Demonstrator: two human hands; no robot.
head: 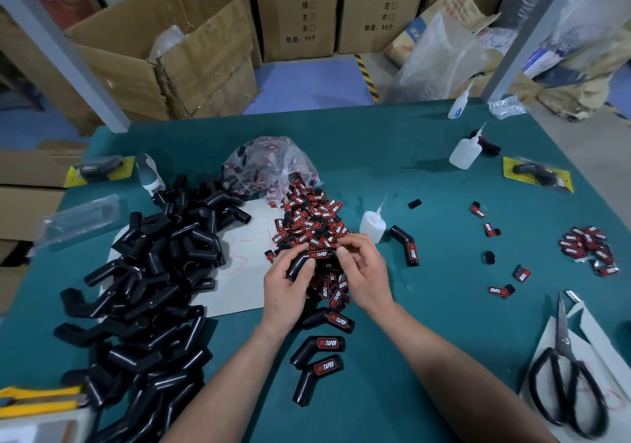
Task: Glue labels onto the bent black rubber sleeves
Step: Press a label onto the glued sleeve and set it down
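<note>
My left hand (pixel 286 289) grips a bent black rubber sleeve (pixel 298 265) with a red-and-black label (pixel 318 254) lying on its upper end. My right hand (pixel 362 268) is just right of it, its thumb and forefinger pinched together at the label's end. Both hands hover over a heap of loose labels (pixel 310 224) spilling from a plastic bag (pixel 269 166). Three labelled sleeves (pixel 327 319) (pixel 322 343) (pixel 319 369) lie near my wrists. A big pile of bare sleeves (pixel 150 278) covers the left of the green table (pixel 426 306).
A small glue bottle (pixel 374 225) stands right of the label heap beside another labelled sleeve (pixel 408 246). Two more glue bottles (pixel 466 150) (pixel 459 106) are farther back. Scissors (pixel 566 371) lie at the right front; scattered labels (pixel 585 248) sit at the right. Cardboard boxes stand behind the table.
</note>
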